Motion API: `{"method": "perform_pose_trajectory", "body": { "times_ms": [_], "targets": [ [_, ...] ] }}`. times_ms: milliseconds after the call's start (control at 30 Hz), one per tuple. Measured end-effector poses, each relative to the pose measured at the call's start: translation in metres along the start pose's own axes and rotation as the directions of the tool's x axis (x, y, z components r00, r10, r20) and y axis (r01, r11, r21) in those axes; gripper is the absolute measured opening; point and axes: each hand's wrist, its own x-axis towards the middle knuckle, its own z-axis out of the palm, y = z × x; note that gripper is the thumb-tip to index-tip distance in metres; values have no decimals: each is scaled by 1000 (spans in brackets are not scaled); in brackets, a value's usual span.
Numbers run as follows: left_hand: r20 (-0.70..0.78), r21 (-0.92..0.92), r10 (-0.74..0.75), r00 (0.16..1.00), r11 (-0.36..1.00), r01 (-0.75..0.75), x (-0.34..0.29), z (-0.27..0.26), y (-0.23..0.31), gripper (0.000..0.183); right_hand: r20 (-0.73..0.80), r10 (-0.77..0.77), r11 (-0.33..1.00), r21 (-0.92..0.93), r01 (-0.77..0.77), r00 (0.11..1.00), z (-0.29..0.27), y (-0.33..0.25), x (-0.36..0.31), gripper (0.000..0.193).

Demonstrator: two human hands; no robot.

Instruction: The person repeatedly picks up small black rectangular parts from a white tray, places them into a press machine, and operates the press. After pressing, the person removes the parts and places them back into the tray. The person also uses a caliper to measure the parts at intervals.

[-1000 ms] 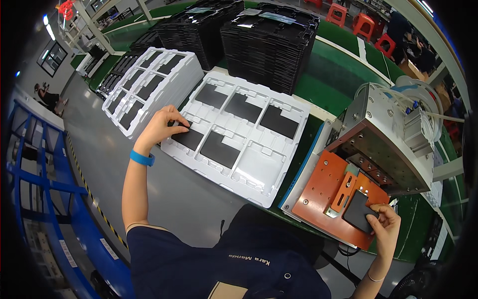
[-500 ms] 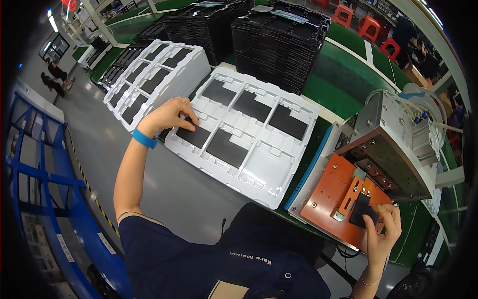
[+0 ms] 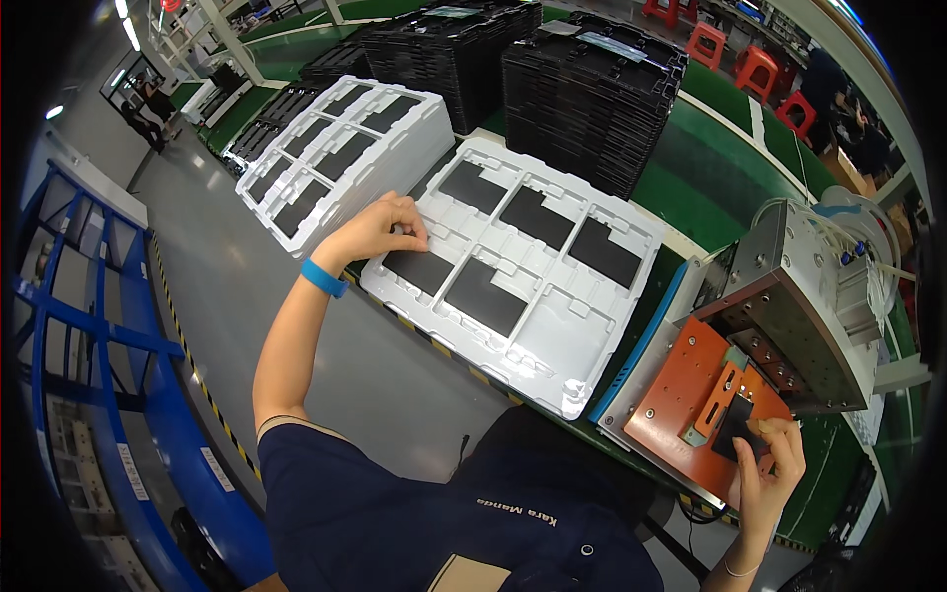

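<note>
My left hand is pinched closed over the front-left pocket of a white plastic tray. Its fingertips are at the edge of a thin black plate lying in that pocket; whether they grip it is hidden. Similar black plates with a notched corner lie in the other pockets, except the front-right one, which shows bare white plastic. At the right, my right hand has thumb and fingers around the edge of a small black plate. That plate rests against the slotted block of an orange fixture.
A metal press head overhangs the orange fixture. Behind the tray stand tall stacks of black trays. To the left is a stack of white trays with black plates in the top one. A blue rack stands across the aisle.
The whole view has shifted, moving the scene right and slightly down. My left fingers have risen a little from the black plate in the tray; my right hand stays at the fixture.
</note>
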Motion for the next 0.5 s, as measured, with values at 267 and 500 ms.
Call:
{"method": "perform_pose_trajectory", "body": {
  "times_ms": [267,500],
  "targets": [
    [-86,-150,100,991,982,-112,8,-24,25,16,-90,95,995,36,-92,991,-23,12,-13,25],
    [-153,43,499,853,866,-499,24,21,204,22,-22,-5,996,-86,3,1000,-24,35,-30,54]
  ]
}}
